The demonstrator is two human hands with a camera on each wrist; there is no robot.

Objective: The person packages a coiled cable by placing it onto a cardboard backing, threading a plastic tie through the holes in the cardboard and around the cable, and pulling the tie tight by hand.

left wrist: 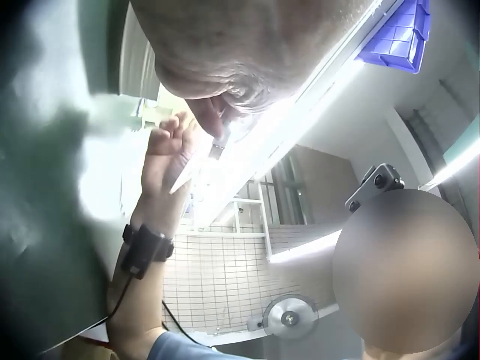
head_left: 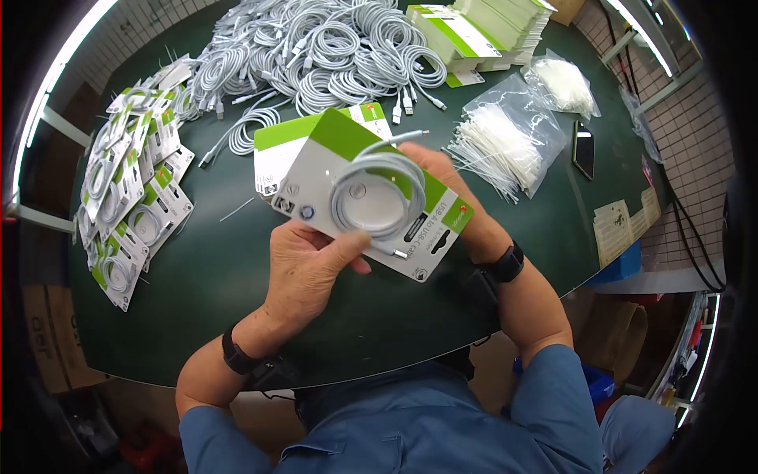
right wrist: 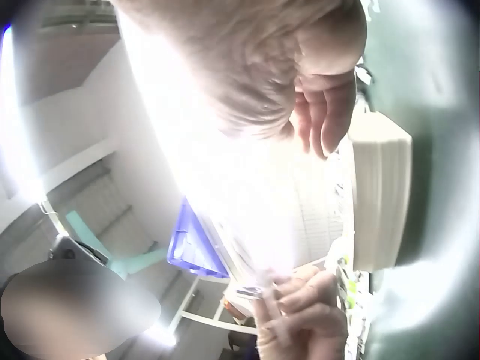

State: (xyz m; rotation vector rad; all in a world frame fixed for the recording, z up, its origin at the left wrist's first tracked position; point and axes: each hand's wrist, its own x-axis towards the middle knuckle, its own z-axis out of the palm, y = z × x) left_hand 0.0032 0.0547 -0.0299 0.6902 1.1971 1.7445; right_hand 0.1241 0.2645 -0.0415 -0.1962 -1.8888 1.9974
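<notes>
A white and green backing card (head_left: pixel 324 182) printed "USB-A to USB-C" is held up at a tilt. On its front lies a coiled grey-white USB cable (head_left: pixel 340 197). My left hand (head_left: pixel 304 265) grips the card's lower edge, its thumb over the bottom of the coil and its fingers mostly behind. My right hand (head_left: pixel 446 178) is at the upper right edge, its fingers partly hidden behind the card close to one cable plug. In the left wrist view the curled fingers of the right hand (left wrist: pixel 169 146) face the left. Glare washes out the card in both wrist views.
A stack of cards (head_left: pixel 298 142) lies beyond the held card. Coiled cables (head_left: pixel 316 55) are heaped at the back, with card stacks (head_left: pixel 505 31) beside them. Carded cables (head_left: pixel 126 174) pile up at left. White cable ties (head_left: pixel 501 142) in a bag and a phone (head_left: pixel 583 150) lie right.
</notes>
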